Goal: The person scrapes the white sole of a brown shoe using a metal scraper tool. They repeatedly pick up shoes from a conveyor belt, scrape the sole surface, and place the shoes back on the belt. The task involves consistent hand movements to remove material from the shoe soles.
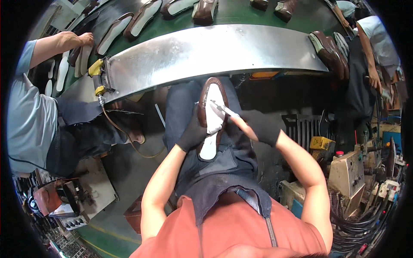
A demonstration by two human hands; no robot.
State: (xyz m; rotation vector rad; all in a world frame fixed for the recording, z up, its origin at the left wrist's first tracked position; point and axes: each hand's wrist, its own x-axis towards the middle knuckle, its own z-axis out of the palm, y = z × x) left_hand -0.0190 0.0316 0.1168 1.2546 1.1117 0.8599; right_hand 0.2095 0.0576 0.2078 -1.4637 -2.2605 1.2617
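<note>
A brown leather shoe [202, 112] rests over my lap with its white underside [211, 148] turned up and its toe pointing away from me. My left hand [193, 132], in a dark glove, is closed around the shoe's left side. My right hand [258, 127], gloved the same way, grips a slim pale tool [232, 113]. The tool's tip meets or hovers just over the white underside; I cannot tell which. Its exact kind is unclear.
Ahead stands a shiny metal bench [206, 49], with brown shoes [331, 53] at its right end. More shoes [144, 19] line a green surface beyond. A yellow clamp-like tool [98, 69] with a hose hangs at left. Co-workers [32, 116] sit on both sides; machinery [346, 172] stands right.
</note>
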